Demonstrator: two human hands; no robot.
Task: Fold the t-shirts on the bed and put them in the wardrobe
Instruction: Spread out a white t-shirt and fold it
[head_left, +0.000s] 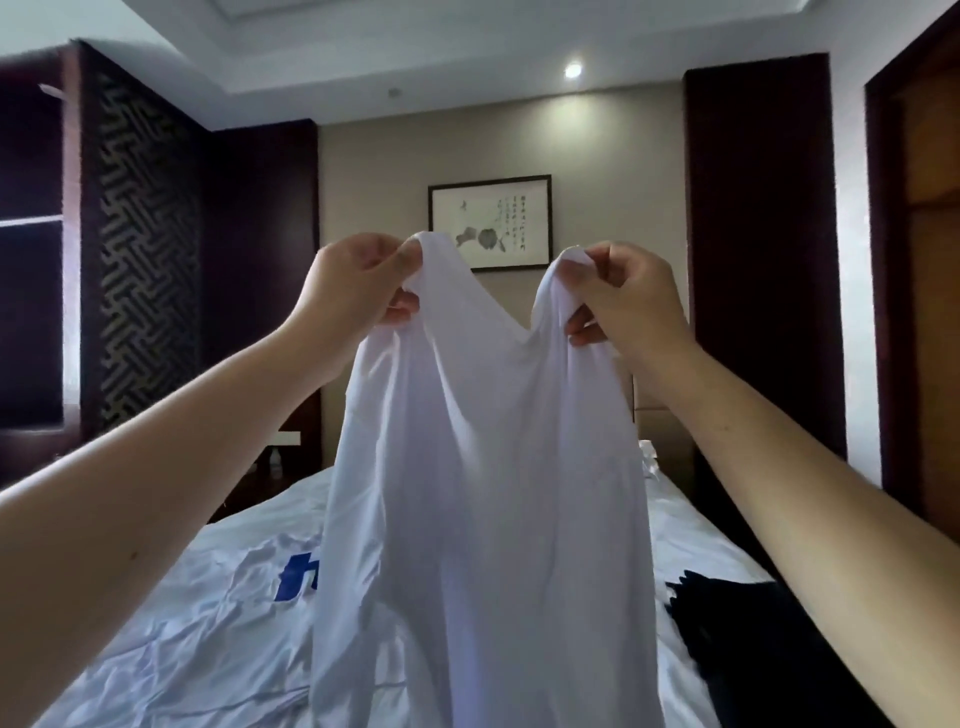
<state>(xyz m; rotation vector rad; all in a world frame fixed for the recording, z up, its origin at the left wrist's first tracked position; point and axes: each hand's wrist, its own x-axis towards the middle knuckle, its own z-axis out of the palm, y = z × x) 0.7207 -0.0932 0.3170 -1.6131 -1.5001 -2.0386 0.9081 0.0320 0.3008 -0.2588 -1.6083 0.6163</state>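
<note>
- Left hand (358, 283) and right hand (618, 296) each pinched the top of a white t-shirt (483, 493), raised above the bed (208, 597).
- A dark garment (737, 623) lay at right.

- Premises: a bedroom, either a hotel room or a well-furnished home; which one cannot be told.
- A bed (691, 525) with a white sheet fills the centre foreground. Its headboard (662, 431), partly hidden, stands against the far wall.
- A framed ink painting (490, 222) with calligraphy hangs on the beige wall above the headboard.
- Tall dark wood panels (758, 260) flank that wall. A fretwork lattice panel (145, 244) stands at left.
- An open shelved unit (31, 218) in dark wood sits at far left.
- The ceiling is stepped, with one recessed spotlight (573, 70) lit.
- A dark-framed opening (935, 291) at the right edge shows lighter wood inside.
- Clothing lies loose on the sheet: a white garment with blue print (249, 571) at left and a dark garment (753, 623) at right.
</note>
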